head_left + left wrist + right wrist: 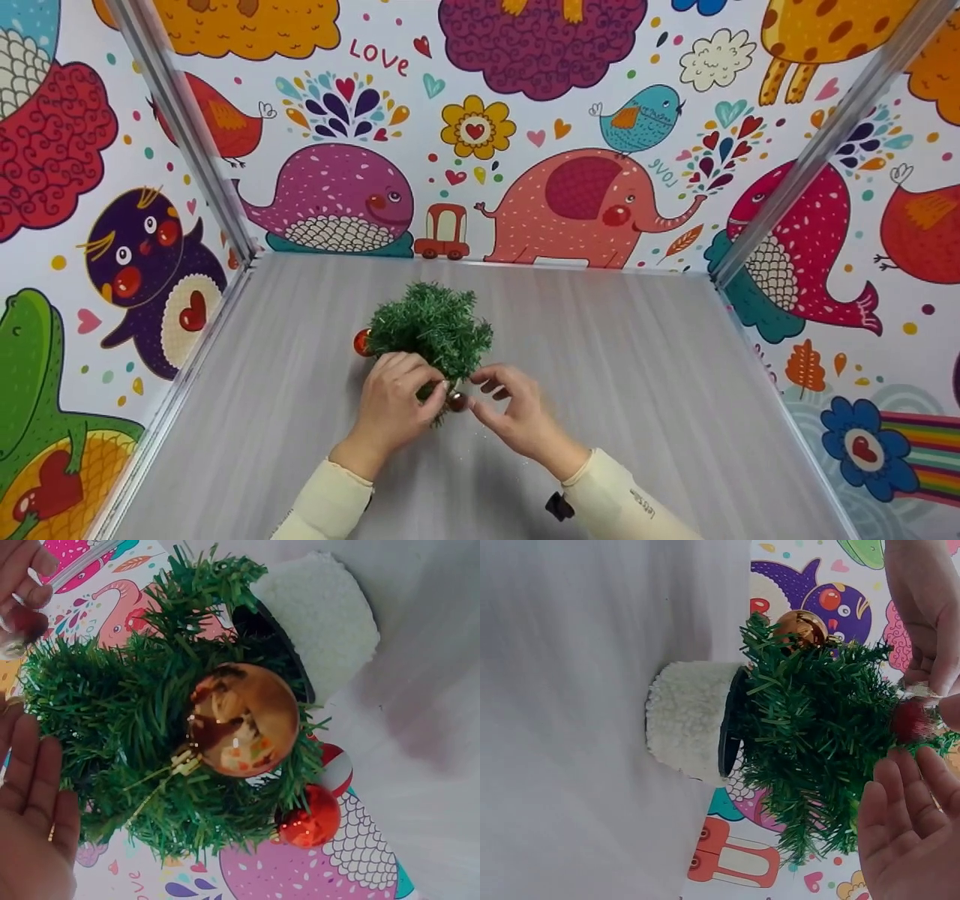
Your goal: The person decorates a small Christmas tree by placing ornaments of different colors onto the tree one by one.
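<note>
A small green artificial Christmas tree (431, 322) stands on the table, its pot (694, 720) wrapped in white fluff. Near the treetop, a dark red bauble (911, 720) hangs by its cap from the pinching thumb and fingers of my left hand (397, 397). My right hand (517, 416) is just right of that bauble, fingers loosely bent and apart, gripping nothing. In the right wrist view, the right fingers (904, 791) reach close to the bauble. A gold bauble (244, 720) and a shiny red bauble (311, 816) hang lower on the tree.
The grey table (637, 375) has metal-framed edges. Behind it and at both sides rise panels printed with cartoon animals, including an elephant (570, 210) and a whale (337, 199). A red-and-white ornament (337, 767) shows beside the shiny red bauble.
</note>
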{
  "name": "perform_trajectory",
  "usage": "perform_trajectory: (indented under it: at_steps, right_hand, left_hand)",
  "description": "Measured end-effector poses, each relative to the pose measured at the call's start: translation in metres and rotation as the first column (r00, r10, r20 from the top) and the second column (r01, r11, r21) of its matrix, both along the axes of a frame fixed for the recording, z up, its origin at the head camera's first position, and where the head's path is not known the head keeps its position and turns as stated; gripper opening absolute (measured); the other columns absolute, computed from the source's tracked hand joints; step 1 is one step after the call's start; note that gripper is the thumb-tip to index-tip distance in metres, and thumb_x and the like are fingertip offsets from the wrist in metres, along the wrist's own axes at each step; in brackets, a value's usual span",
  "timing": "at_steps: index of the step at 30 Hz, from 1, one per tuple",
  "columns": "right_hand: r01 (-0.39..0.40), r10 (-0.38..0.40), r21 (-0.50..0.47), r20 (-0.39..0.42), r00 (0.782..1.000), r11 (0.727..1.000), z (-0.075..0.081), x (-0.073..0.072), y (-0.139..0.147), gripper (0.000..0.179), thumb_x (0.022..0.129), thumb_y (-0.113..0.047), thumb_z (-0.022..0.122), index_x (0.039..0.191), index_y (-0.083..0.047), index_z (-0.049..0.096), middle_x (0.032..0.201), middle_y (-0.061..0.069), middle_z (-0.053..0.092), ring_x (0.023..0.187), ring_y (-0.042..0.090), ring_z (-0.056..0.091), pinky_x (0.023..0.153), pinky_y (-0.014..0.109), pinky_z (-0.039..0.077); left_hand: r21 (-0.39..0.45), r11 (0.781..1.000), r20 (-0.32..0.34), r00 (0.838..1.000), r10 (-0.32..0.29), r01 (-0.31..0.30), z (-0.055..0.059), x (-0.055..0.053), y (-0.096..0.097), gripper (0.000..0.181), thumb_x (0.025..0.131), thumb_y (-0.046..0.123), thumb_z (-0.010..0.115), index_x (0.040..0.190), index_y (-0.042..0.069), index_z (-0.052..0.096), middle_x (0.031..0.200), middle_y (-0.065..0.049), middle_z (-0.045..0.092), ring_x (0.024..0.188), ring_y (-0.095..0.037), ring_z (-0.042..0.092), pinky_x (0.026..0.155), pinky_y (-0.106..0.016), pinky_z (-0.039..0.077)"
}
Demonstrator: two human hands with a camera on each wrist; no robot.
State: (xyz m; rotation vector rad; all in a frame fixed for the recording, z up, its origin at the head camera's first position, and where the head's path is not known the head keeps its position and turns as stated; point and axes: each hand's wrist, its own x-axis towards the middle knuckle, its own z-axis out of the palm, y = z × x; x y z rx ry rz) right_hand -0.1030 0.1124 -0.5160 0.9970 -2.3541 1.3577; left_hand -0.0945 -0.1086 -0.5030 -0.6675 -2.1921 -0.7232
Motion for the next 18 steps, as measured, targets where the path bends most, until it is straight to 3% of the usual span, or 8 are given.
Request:
perform_trajectory:
  at_steps: [6, 12, 18]
  right_hand:
    - [0.025, -0.021, 0.028, -0.134, 0.991, 0.999, 0.005, 0.0, -0.011, 0.021, 0.09, -0.014, 0.075, 0.109, -0.019, 0.069, 0.102, -0.006, 0.066, 0.089, 0.016, 0.064, 0.073, 0.032, 0.055]
    - [0.059, -0.052, 0.05, -0.131, 0.99, 0.997, 0.004, 0.002, -0.021, 0.012, 0.092, -0.023, 0.073, 0.103, -0.019, 0.071, 0.098, -0.013, 0.065, 0.088, 0.006, 0.061, 0.072, 0.03, 0.054]
    - [0.078, -0.074, 0.02, -0.151, 0.986, 0.997, 0.001, 0.002, -0.028, 0.005, 0.094, -0.021, 0.071, 0.098, -0.019, 0.073, 0.092, -0.012, 0.066, 0.083, 0.006, 0.061, 0.07, 0.029, 0.055]
  left_hand:
    - [0.006, 1.0, 0.056, 0.998, 0.005, -0.005, 0.002, 0.002, 0.0, 0.011, 0.08, 0.014, 0.079, 0.075, 0.018, 0.071, 0.076, 0.009, 0.061, 0.072, -0.013, 0.058, 0.078, -0.036, 0.049]
    - [0.026, 1.0, 0.073, 0.997, 0.002, -0.004, 0.004, 0.002, 0.001, 0.011, 0.081, 0.015, 0.079, 0.075, 0.018, 0.071, 0.076, 0.01, 0.062, 0.071, -0.011, 0.058, 0.074, -0.035, 0.048]
    - [0.047, 0.999, 0.088, 0.996, -0.001, -0.003, 0.005, 0.001, 0.001, 0.01, 0.081, 0.016, 0.08, 0.075, 0.018, 0.072, 0.077, 0.01, 0.063, 0.072, -0.011, 0.058, 0.073, -0.034, 0.048]
